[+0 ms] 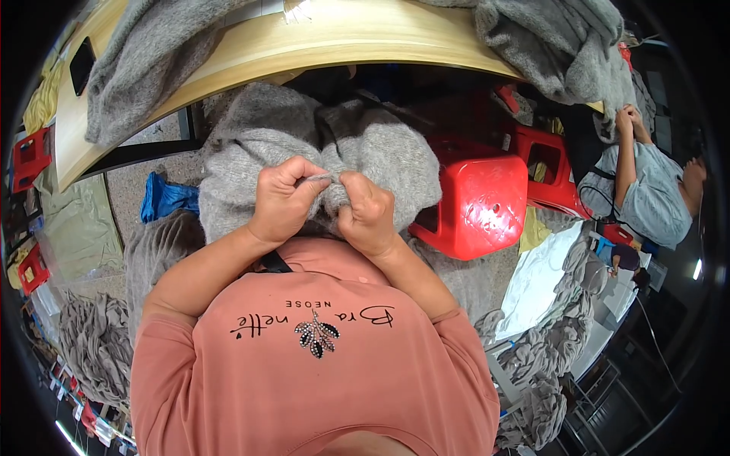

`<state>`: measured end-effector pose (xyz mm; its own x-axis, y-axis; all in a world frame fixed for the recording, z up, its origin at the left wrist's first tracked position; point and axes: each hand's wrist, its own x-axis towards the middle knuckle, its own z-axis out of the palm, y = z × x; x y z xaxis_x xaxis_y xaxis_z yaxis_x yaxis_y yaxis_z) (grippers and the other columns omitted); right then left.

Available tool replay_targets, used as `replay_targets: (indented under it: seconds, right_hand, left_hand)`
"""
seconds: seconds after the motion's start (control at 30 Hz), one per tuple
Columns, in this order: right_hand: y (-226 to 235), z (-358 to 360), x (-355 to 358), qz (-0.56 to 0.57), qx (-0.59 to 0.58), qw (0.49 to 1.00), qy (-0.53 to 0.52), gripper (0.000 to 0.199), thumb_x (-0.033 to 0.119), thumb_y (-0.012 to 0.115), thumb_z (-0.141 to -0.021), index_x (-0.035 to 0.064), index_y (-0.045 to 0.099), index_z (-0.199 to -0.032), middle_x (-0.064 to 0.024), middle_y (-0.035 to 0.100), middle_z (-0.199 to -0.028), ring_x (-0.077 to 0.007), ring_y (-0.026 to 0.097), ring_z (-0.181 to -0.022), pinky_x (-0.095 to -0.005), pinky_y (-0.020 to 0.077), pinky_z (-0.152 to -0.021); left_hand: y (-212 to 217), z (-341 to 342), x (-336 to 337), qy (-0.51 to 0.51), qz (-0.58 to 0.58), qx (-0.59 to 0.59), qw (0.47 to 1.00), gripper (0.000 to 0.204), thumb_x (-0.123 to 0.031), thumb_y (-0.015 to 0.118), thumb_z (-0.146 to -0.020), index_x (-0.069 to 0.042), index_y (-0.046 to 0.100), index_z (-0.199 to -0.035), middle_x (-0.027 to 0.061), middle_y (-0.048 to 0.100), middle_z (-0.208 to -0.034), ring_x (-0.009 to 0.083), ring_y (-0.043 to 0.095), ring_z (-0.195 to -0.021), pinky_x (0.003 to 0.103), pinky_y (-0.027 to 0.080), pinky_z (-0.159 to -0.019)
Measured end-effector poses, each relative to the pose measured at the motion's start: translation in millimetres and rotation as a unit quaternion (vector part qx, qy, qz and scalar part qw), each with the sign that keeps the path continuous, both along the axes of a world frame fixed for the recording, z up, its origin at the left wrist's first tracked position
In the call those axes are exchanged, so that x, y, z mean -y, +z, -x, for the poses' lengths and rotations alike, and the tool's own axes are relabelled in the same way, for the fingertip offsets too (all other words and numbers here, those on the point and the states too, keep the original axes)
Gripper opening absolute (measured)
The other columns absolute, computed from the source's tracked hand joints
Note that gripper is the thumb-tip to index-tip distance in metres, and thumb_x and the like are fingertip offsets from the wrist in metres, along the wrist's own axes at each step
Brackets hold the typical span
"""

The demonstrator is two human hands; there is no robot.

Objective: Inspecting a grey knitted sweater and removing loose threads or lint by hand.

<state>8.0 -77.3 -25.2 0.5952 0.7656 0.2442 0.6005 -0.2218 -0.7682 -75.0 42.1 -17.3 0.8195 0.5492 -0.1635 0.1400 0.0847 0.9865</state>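
A fuzzy grey knit garment (pixel 395 156) lies bunched across my lap in the head view. My left hand (pixel 283 199) pinches a fold of it between thumb and fingers, close to my body. Just to the right, my right hand (pixel 366 211) is also closed on the knit, its thumb and forefinger pressed together. A short stretch of gathered knit runs between the two hands, which are a small gap apart. Whether a needle or thread is in the fingers is too small to tell.
Ahead is a pale wooden table (pixel 365 34) with grey knits (pixel 547 45) hanging over it and a phone (pixel 82 67). A red plastic stool (pixel 487 201) stands at my right, a blue cloth (pixel 167 199) on the left floor. Another person (pixel 639 186) works at far right.
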Motion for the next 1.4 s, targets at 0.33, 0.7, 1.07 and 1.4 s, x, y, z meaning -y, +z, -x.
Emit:
replay_targets:
  seconds: [0.33, 0.7, 1.07, 1.4]
  right_hand:
    - [2, 0, -3, -0.036, 0.038, 0.997, -0.054, 0.028, -0.006, 0.048, -0.054, 0.0001, 0.051, -0.081, -0.0142, 0.053, -0.065, -0.0309, 0.054, -0.054, -0.0371, 0.0431, -0.047]
    - [-2, -2, -6, -0.011, 0.028, 0.996, -0.079, 0.029, -0.006, 0.046, -0.058, -0.0011, 0.053, -0.085, -0.0164, 0.054, -0.068, -0.0319, 0.054, -0.056, -0.037, 0.0444, -0.051]
    - [14, -9, 13, -0.078, -0.389, 0.918, 0.011, 0.03, -0.011, 0.039, -0.06, -0.0027, 0.058, -0.081, -0.0035, 0.057, -0.07, -0.0073, 0.051, -0.064, -0.021, 0.0423, -0.058]
    - [11, 1, -6, -0.059, -0.056, 0.996, -0.031, 0.024, -0.006, 0.046, -0.057, -0.0025, 0.055, -0.079, -0.0135, 0.053, -0.065, -0.0249, 0.054, -0.055, -0.0297, 0.0427, -0.051]
  left_hand:
    - [-2, -10, 11, 0.061, -0.127, 0.036, 0.989, 0.004, 0.002, 0.061, -0.075, -0.001, 0.058, -0.075, -0.0009, 0.055, -0.062, 0.0028, 0.045, -0.056, 0.019, 0.038, -0.049]
    - [-7, -12, 8, 0.044, -0.262, 0.069, 0.962, 0.008, 0.005, 0.061, -0.072, -0.001, 0.057, -0.075, 0.0064, 0.057, -0.064, 0.0118, 0.05, -0.053, 0.023, 0.041, -0.049]
    - [8, -4, 3, -0.02, -0.352, 0.205, 0.913, 0.018, 0.011, 0.06, -0.063, 0.002, 0.057, -0.078, 0.0125, 0.058, -0.069, 0.0236, 0.058, -0.057, 0.028, 0.046, -0.049]
    - [1, 2, 0, -0.025, -0.444, 0.194, 0.874, 0.02, 0.011, 0.059, -0.064, 0.002, 0.056, -0.081, 0.012, 0.057, -0.068, 0.0241, 0.057, -0.057, 0.028, 0.046, -0.048]
